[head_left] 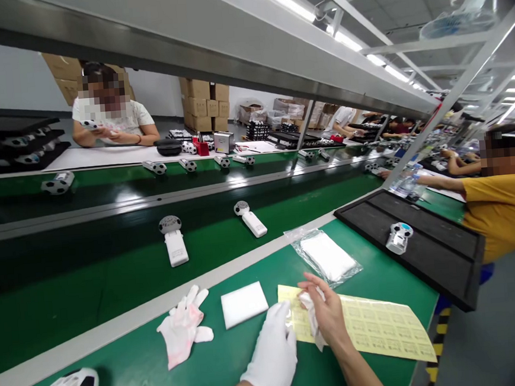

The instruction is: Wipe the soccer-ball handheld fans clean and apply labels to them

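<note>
Head view: I read my gloved left hand [272,352] at the near left end of the yellow label sheet [384,329], fingers drawn together at its edge. This placement probably steadies the sheet; I cannot tell whether the fingertips pinch it. My bare right hand [331,318] is directly right of the left hand, apart from it, with thumb and fingers closed on crumpled white material [312,319]. The bunched grip keeps that material compact; its exact type is unclear. The label sheet lies flat beneath both hands and extends rightward, its printed rows facing up and so readable from above.

Left of the gloved hand, a white rectangular pad [245,304] lies flat, with a pink-stained white glove [185,328] farther left. Beyond the right hand, a clear plastic bag [329,256] encloses white material, presumably for protection. Farther right, a black tray [444,249] supports a soccer-ball-patterned device [399,238]; its raised rim likely limits sliding. Ahead of both hands, two similar devices [176,244] [250,219] lie spaced apart on the green conveyor surface [217,244].
</note>
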Tool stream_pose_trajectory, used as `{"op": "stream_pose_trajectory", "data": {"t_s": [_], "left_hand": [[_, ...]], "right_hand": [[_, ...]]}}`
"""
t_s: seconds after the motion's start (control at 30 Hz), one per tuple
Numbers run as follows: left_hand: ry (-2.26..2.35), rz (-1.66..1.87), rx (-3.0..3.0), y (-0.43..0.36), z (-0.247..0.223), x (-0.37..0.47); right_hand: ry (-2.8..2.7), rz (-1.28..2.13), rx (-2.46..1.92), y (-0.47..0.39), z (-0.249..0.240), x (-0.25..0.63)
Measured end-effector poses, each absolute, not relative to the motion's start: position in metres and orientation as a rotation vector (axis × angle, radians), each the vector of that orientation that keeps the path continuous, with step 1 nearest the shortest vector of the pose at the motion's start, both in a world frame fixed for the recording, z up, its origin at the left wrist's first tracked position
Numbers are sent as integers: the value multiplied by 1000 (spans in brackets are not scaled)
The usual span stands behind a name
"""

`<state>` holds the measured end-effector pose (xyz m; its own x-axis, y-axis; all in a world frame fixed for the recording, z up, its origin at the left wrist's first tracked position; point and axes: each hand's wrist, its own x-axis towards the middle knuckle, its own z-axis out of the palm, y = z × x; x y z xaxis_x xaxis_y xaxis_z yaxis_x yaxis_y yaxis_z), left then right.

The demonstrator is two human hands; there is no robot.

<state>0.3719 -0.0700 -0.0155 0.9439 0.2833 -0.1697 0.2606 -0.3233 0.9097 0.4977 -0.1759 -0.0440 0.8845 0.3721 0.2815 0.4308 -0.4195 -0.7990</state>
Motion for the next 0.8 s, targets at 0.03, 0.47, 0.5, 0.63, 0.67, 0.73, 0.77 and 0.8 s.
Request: {"op": "stream_pose_trajectory", "data": {"t_s": [0.03,0.47,0.5,0.63,0.67,0.73,0.77,0.8], "left_hand": [[393,28,1938,-70,-18,372],[371,-30,2074,-70,-13,370],[364,-40,2076,-71,-12,370],[346,-56,2042,-78,-16,371],[341,-46,2005,-78,-18,371],[347,-13,1917,-69,-24,368],[365,5,1882,-58,-26,364],[400,32,1862,-43,-27,358]], "right_hand": [[-570,-66,-2056,-178,-44,498],[-822,-206,-2424,-160,-50,488],[-833,-214,-2435,-160,-50,488],[-841,-238,-2453,-166,-48,497],[-853,-237,-2439,-169,-47,500],[-914,-219,-2368,-171,-44,500],[-940,-216,-2316,-168,-44,497],[-913,-242,-2273,-162,-45,492]]}}
